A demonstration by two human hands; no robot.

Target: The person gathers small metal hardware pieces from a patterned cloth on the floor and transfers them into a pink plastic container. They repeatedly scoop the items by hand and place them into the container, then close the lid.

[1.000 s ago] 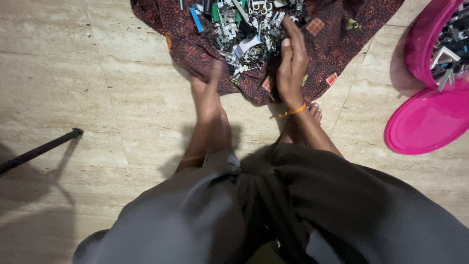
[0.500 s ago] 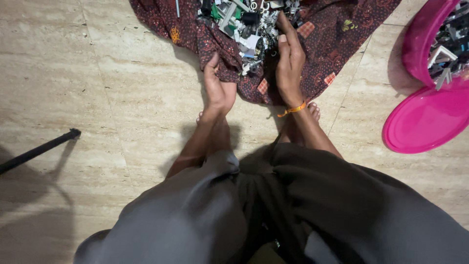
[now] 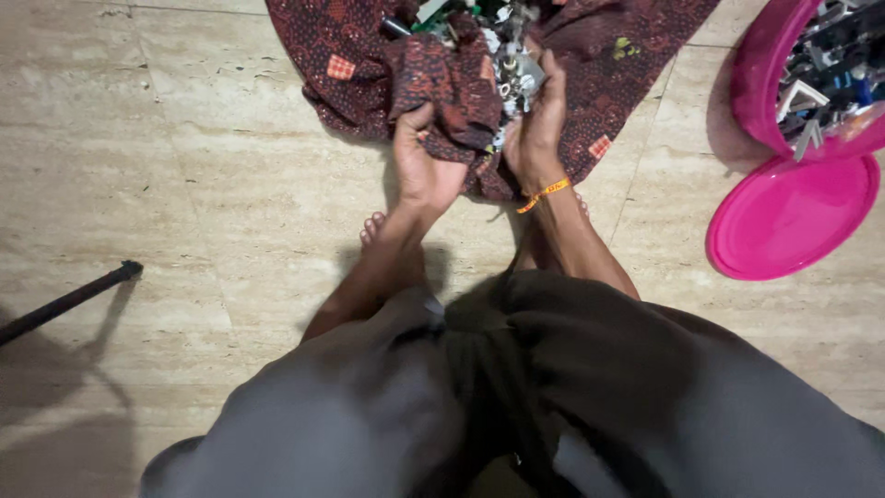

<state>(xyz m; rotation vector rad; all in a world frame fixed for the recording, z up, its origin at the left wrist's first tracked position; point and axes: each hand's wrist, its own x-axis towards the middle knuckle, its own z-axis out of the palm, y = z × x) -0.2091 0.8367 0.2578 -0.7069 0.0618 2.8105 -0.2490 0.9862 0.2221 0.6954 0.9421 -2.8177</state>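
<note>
The left hand (image 3: pixel 426 166) is closed on a fold of the dark red patterned cloth (image 3: pixel 369 74), thumb and fingers pinching the edge and lifting it up. The right hand (image 3: pixel 536 124) is cupped, fingers curled, and presses against the pile of small metal and plastic parts (image 3: pixel 502 69) w/ the cloth bunched btw. both hands; the thin orange wrist band (image 3: pixel 544 192) sits on the right wrist. The cloth lies on the beige stone floor (image 3: pixel 184 184) at approx. 12 o'clock of the view, and the pile is in its middle, partly wrapped, some parts blurred.

At 2 o'clock stands a pink plastic tub (image 3: pixel 765 92) filled w/ mixed metal pieces; just below it, at 3 o'clock, a round pink lid (image 3: pixel 793 221) lies flat on the floor, touching the tub. At 9 o'clock a black rod (image 3: pixel 69 300) lies well apart from the hands. Bare toes (image 3: pixel 372 228) show under the left wrist. Grey garment (image 3: pixel 553 406) fills the 6 o'clock part.
</note>
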